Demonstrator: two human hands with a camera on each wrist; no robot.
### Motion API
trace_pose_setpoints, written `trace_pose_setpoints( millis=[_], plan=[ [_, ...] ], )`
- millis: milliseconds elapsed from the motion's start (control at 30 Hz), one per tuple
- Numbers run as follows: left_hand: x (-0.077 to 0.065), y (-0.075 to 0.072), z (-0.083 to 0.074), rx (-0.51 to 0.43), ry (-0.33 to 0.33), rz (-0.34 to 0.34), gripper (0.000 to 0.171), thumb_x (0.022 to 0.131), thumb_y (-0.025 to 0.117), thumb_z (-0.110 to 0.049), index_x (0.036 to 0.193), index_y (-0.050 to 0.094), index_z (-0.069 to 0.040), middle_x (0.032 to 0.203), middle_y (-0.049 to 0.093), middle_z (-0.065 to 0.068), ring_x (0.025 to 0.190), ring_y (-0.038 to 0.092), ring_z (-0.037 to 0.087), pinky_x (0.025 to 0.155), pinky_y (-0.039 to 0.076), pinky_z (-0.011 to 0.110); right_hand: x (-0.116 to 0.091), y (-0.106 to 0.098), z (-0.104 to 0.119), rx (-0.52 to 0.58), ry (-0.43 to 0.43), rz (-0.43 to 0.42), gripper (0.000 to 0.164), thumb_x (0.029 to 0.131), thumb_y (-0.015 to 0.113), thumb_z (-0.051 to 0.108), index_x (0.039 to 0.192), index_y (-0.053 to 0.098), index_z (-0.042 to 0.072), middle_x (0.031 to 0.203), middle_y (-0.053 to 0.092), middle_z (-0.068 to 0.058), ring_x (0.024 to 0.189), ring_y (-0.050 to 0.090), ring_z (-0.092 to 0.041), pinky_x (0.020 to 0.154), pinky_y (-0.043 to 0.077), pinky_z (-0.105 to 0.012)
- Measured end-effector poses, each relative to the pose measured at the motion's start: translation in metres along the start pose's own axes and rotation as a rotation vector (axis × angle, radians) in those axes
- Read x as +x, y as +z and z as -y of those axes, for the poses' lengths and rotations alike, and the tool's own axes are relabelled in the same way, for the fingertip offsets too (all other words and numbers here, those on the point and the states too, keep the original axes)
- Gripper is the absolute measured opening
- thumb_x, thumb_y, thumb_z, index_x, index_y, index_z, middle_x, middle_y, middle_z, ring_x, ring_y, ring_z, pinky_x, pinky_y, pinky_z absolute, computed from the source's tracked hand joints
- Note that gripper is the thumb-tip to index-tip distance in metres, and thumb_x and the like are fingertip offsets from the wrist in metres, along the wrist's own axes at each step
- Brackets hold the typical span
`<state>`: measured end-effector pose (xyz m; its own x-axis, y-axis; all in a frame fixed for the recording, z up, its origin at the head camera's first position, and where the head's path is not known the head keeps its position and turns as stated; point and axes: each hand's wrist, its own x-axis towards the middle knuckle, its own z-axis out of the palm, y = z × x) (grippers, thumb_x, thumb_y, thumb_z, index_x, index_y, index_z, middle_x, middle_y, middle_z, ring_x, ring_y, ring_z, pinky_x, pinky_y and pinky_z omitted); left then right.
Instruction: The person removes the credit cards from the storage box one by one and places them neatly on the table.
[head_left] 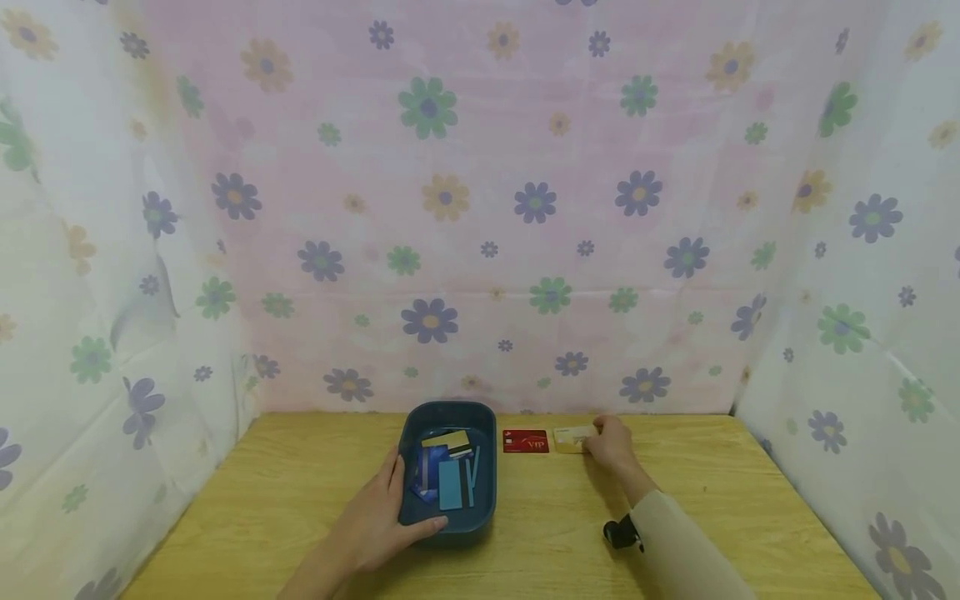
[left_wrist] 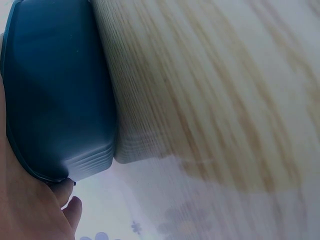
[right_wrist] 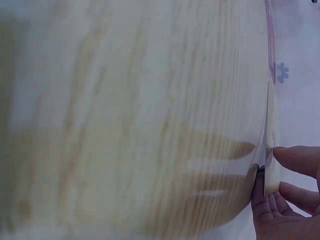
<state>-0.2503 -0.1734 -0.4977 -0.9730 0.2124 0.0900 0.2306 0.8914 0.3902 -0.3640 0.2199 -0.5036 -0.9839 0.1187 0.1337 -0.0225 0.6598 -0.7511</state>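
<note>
Left hand [head_left: 366, 523], thumb and fingers spread, grips dark blue tray [head_left: 487, 479] at its 8 o'clock corner, several cards [head_left: 450, 485] inside. Right hand [head_left: 615, 447], thumb and fingers nearly together, pinches pale yellow card [head_left: 570, 439] at its 3 o'clock end; red VIP card [head_left: 526, 442] just beside it, 9 o'clock, tray beyond.

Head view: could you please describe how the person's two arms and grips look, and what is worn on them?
The right arm has a plain, pale beige sleeve, with a small black device near its end; no marking is readable. No sleeve shows on the left arm. Neither the left grip nor the right grip wears a glove.
</note>
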Motion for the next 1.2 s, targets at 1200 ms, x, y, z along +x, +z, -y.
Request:
trace_pose_setpoints(
  millis=[1200],
  plan=[
    [-0.0019,-0.0036,-0.0036,-0.015,-0.012,0.009,0.136,0.074,0.053,-0.094,0.159,0.022,0.007,0.168,0.015,0.025,0.149,0.03,0.047,0.115,0.035,0.061,0.0022,0.0016,0.0057,-0.114,-0.007,0.034,0.051,0.082,0.075,0.002,0.12,0.055,-0.026,0.125,0.057,-0.043,0.12,0.054,-0.057,0.1,0.05,-0.059]
  ],
)
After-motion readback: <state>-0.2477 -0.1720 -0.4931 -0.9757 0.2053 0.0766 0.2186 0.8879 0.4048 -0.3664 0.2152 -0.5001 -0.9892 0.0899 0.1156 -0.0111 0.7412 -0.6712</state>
